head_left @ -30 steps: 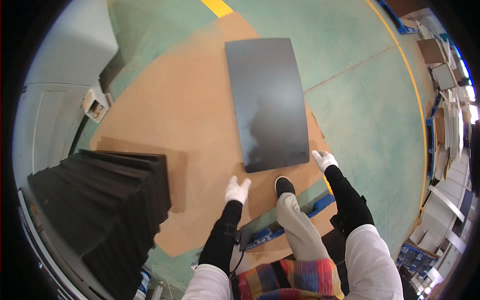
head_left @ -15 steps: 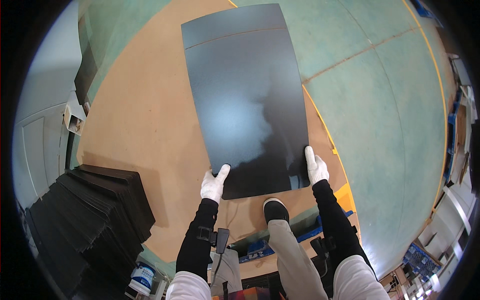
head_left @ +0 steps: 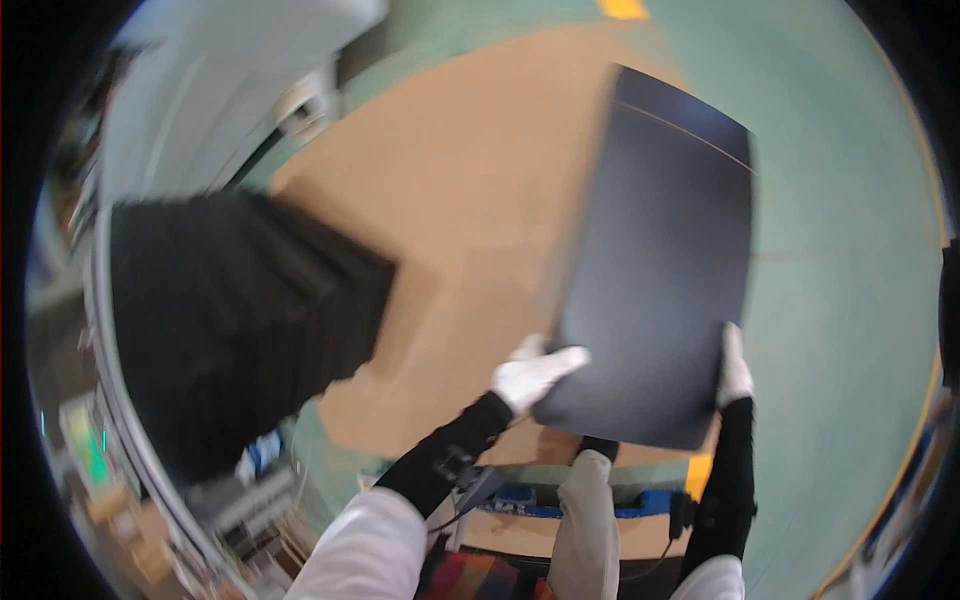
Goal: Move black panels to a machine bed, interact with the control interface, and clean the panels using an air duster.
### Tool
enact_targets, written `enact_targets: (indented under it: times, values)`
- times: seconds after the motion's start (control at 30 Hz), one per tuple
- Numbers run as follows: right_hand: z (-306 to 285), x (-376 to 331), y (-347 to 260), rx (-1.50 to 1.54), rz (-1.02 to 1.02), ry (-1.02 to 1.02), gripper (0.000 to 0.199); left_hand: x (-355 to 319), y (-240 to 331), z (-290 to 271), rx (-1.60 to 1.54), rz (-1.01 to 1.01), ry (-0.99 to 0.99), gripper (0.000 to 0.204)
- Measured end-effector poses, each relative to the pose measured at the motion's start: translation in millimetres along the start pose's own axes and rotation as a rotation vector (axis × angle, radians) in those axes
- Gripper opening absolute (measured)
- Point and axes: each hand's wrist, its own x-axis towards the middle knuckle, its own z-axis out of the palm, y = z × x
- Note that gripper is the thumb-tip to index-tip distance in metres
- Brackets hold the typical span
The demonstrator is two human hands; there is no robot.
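A large dark rectangular panel (head_left: 660,270) with slightly bowed edges is held out in front of me. One thin light line crosses it near its far end. My left hand (head_left: 535,375), in a white glove, grips the near left edge, thumb on top. On the near right edge my right hand (head_left: 735,368), gloved too, is closed around the panel. The fingers beneath the panel are hidden. To the left stands a stack of black sheets (head_left: 240,320), apart from both hands. The picture is blurred by motion.
Brown board (head_left: 460,180) covers the floor beneath the panel, with green floor (head_left: 830,330) around it. A pale cabinet-like body (head_left: 220,100) rises at the far left. Blue pallet parts (head_left: 515,495) lie near my feet. A white and blue bucket (head_left: 260,453) stands by the stack.
My view has swung left, so the stack sits nearer the middle. The panel and both hands now appear farther right, and the panel's far end leans right. Both hands keep their hold.
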Motion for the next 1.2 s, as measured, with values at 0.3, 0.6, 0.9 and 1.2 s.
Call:
enact_targets:
  times: [0.3, 0.6, 0.9, 1.2]
  values:
    - [4, -203, 18, -0.297, -0.063, 0.213, 0.092, -155, 4, -48, 0.169, 0.012, -0.074, 0.09]
    - [-61, -346, 116, -1.2, -1.136, -0.145, 0.096, -290, 26, -107, 0.288, -0.075, -0.262, 0.057]
    - [59, -423, 13, -0.902, -0.389, -0.085, 0.095, -399, 42, -218, 0.193, 0.107, -0.28, 0.042]
    - [301, -579, -78, -0.8, -0.309, -0.132, 0.084, -499, -37, -358, -0.384, 0.328, 0.152, 0.069]
